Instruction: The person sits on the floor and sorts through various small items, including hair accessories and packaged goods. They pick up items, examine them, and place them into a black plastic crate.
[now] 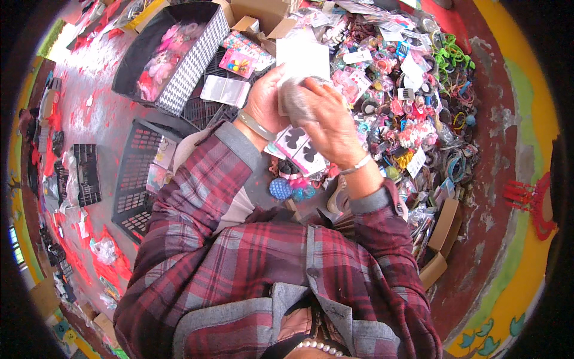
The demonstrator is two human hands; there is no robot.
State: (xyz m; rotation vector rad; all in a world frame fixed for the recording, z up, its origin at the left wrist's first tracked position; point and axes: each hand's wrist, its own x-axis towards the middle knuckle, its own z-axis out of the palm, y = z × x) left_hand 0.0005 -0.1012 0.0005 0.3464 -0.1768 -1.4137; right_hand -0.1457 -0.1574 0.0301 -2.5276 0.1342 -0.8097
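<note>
In front of me, my left hand [266, 99] grips the side of a white card [302, 57], its fingers partly hidden behind it. My right hand [332, 122] is closed over a greyish, rounded, shiny bundle [297, 102] against the card's lower part. The bundle is blurred, so I cannot make out its kind. Just below the hands lie cards with black bow-shaped pieces [302, 149]. Close to them sit a blue dotted ball [280, 188] and a teal one [303, 191].
A large heap of packaged hair accessories [394, 107] spreads to the right, with green bands [451, 57] at its far edge. At left stand a houndstooth bin [203, 57] of pink items and a dark plastic basket [134, 170]. A cardboard box [445, 224] lies at lower right.
</note>
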